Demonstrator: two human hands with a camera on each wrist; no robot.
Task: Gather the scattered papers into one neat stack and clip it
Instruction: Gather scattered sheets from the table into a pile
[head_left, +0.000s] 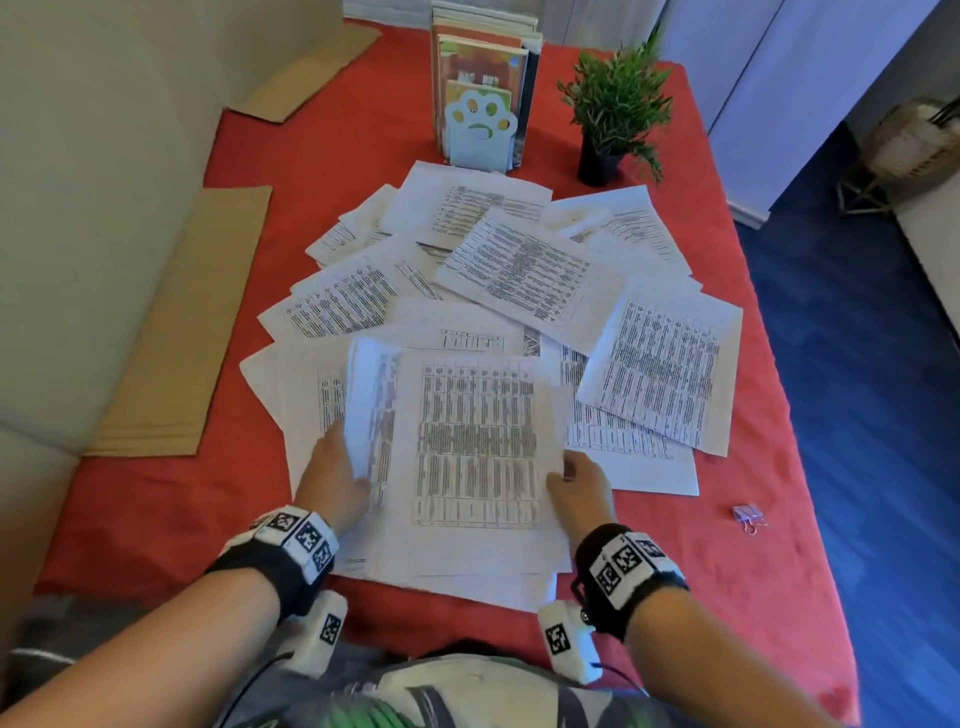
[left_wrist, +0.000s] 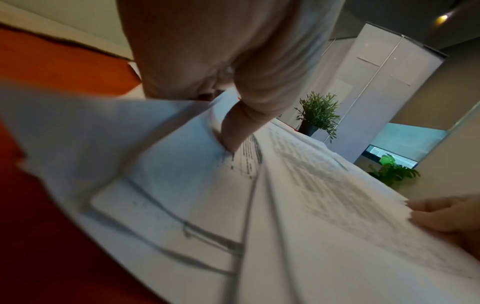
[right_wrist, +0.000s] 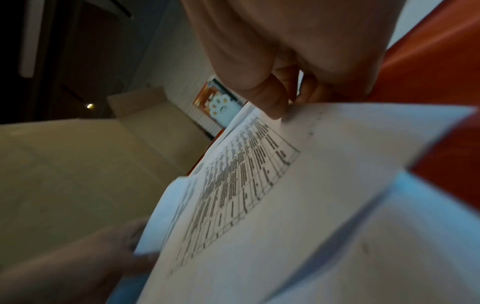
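Observation:
Many printed white sheets (head_left: 524, 270) lie scattered and overlapping on the red tablecloth (head_left: 156, 519). A small gathered pile (head_left: 478, 457) sits at the near edge between both hands. My left hand (head_left: 332, 478) grips the pile's left side, its thumb (left_wrist: 233, 131) on top of a curled-up sheet (left_wrist: 166, 144). My right hand (head_left: 579, 483) pinches the pile's right edge, thumb (right_wrist: 270, 98) above and fingers beneath the paper (right_wrist: 298, 185). A small lilac binder clip (head_left: 748, 515) lies on the cloth to the right of the hands.
A row of books in a paw-shaped bookend (head_left: 480, 124) and a potted plant (head_left: 615, 111) stand at the table's far end. Brown cardboard pieces (head_left: 176, 332) lie along the left edge by a beige sofa. Blue floor (head_left: 872, 364) drops away on the right.

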